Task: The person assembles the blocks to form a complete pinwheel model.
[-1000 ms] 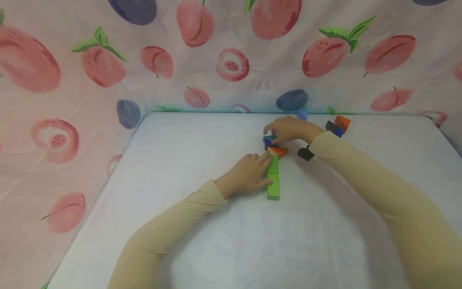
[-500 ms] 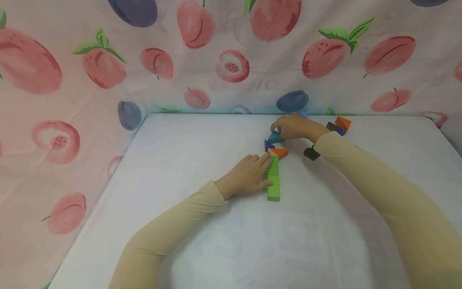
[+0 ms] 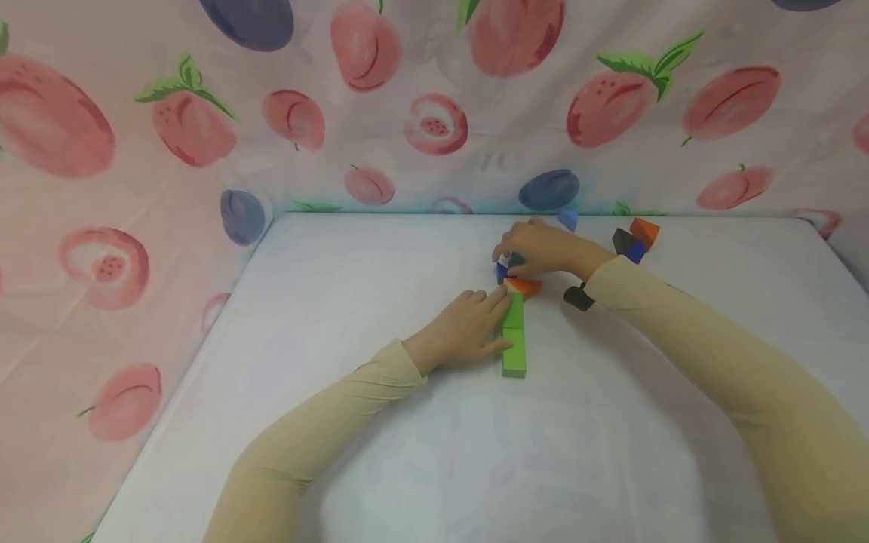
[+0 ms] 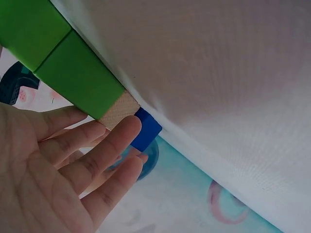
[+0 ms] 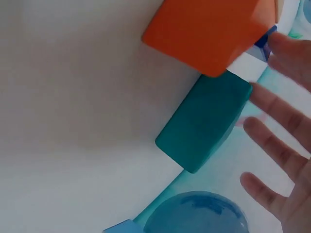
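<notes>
In the head view my left hand [image 3: 462, 328] lies with straight fingers along two green blocks [image 3: 514, 351], set end to end. Its fingertips touch a wedge block's bare wood face [image 4: 119, 109] and reach a blue block [image 4: 146, 130] in the left wrist view. That wedge, orange on top [image 3: 526, 287], adjoins the far green block. My right hand [image 3: 539, 247] hovers over the row's far end, fingers spread. A teal block [image 5: 204, 121] stands near its fingertips; contact is hard to tell. Its thumb is beside a dark blue block [image 5: 265, 40], partly hidden.
Behind the right forearm lie an orange block [image 3: 645, 232], a dark brown block [image 3: 622, 241] and a blue block [image 3: 635, 251]. A pale blue block [image 3: 568, 219] sits by the back edge. Below the right cuff shows a dark object [image 3: 578, 298]. Fruit-print cloth rises behind the table.
My right hand moved right, drawing the teal block away from the blue one, then came back left and nearer the row. My left hand has stayed in place.
</notes>
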The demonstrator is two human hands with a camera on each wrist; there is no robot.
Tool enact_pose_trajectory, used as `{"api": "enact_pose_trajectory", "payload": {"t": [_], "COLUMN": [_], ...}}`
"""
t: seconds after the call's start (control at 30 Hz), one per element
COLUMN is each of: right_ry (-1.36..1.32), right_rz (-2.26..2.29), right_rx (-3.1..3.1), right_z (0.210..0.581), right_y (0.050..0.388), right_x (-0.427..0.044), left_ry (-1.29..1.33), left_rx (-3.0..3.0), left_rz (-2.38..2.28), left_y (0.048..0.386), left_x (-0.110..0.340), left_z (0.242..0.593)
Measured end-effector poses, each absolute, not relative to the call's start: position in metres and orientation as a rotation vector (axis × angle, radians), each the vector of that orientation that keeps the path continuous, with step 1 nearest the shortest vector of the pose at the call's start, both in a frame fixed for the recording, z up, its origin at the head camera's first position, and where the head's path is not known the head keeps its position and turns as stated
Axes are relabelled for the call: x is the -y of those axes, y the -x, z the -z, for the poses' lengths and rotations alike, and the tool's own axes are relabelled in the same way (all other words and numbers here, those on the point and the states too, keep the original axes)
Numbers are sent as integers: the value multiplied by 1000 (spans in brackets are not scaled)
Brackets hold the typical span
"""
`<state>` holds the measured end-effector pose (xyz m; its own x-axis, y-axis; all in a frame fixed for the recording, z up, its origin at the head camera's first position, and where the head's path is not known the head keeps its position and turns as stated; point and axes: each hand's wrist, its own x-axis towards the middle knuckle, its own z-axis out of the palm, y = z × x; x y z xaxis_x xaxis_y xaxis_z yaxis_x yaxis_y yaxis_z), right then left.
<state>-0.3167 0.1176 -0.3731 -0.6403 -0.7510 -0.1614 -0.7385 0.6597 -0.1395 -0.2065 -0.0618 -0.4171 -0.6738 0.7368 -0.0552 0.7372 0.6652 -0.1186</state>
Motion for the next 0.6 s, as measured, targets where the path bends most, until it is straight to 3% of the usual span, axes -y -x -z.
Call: {"api": "enact_pose_trajectory", "payload": {"t": [0.6], "right_ry": [1247], "right_rz": [124], "right_rx": [-2614], "right_z": [377], "right_y": [317], "right_x": [-118], "left_ry": [-1294], "left_rx": [-2875], "left_rz": [199], "left_y": [207], "left_x": [63], "left_z": [418]}}
